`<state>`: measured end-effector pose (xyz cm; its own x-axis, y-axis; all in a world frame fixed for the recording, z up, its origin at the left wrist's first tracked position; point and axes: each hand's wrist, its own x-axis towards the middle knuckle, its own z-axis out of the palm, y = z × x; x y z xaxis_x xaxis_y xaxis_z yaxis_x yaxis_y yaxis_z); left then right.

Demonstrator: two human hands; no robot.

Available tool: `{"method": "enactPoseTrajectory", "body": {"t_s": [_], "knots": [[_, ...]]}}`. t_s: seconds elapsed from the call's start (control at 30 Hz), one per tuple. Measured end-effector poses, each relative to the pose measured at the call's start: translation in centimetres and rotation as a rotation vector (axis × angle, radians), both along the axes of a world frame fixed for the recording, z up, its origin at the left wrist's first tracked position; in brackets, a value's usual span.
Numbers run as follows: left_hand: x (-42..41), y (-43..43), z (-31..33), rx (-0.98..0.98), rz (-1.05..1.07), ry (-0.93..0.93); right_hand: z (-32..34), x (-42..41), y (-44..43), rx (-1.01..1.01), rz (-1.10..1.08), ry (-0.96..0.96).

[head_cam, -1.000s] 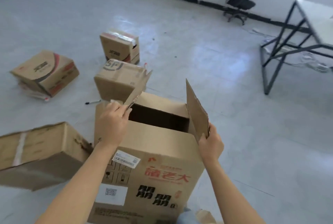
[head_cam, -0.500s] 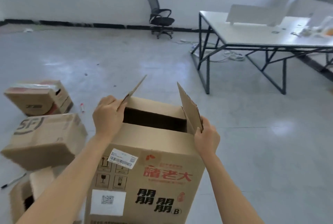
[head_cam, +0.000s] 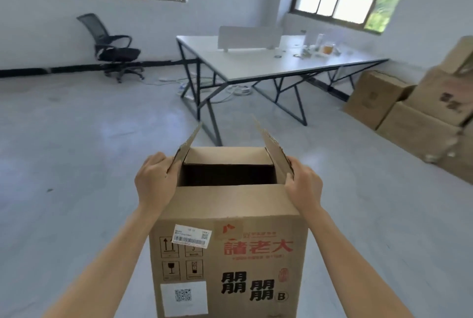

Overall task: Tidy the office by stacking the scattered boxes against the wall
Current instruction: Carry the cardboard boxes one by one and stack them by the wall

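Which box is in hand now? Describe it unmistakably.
In front of the white desk: the open box gripped by its flaps in left hand and right hand. Unlike the stacked boxes at the right wall, it shows red characters and a barcode label.

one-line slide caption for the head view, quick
Left hand and right hand grip an open cardboard box by its flaps; stacked boxes at right.

The lower edge cuts off the bottom of the box [head_cam: 227, 253], and I can't see into its dark inside. Fingertips of the left hand [head_cam: 153, 182] and right hand [head_cam: 304, 187] are hidden behind the flaps [head_cam: 275, 151]. The stacked boxes [head_cam: 414, 118] on the right are blurred and cropped; I can't tell the small things on the table [head_cam: 256, 67]
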<state>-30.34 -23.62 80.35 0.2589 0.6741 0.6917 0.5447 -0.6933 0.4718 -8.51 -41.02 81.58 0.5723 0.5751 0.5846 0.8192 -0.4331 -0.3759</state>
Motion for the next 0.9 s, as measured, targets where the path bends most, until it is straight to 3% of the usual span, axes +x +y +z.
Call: {"method": "enactPoseTrajectory", "body": {"t_s": [0.3, 0.53, 0.7, 0.9], "knots": [[14.8, 8.8, 3.5, 0.248, -0.299, -0.125, 5.3, 7.1, 4.3, 0.003, -0.188, -0.247], [28.0, 11.7, 3.9, 0.287, -0.507, -0.134, 4.3, 17.0, 4.6, 0.008, -0.324, -0.223], [39.7, 14.2, 5.4, 0.299, -0.553, -0.175, 4.6, 27.6, 6.4, 0.085, -0.419, -0.24], [51.6, 18.2, 7.4, 0.274, -0.496, -0.229, 6.9, 40.7, 11.3, 0.096, -0.368, -0.281]]}}
